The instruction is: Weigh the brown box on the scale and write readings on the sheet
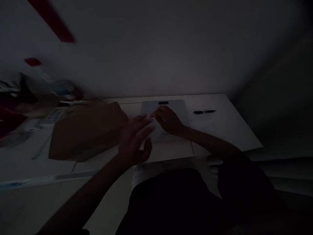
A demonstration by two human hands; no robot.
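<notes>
The view is very dark. My left hand [133,140] is blurred, its fingers stretched out and thumb apart, with nothing seen in it. It hovers near the right end of a brown cardboard box [85,130]. To its right, my right hand [169,121] is over a flat, pale scale [177,109] with a small dark display [163,102]. The fingers of that hand are bent and drawn together, their tips pointing left. Whatever they may hold is too dark to make out. Whether the hand touches the scale cannot be told.
On the white table [237,127], right of the scale, a black pen [204,112] lies on a printed sheet [201,119]. A blurred clear bottle with a red cap [33,62] stands behind the box. A person's red sleeve [11,112] shows at far left. A wall rises behind.
</notes>
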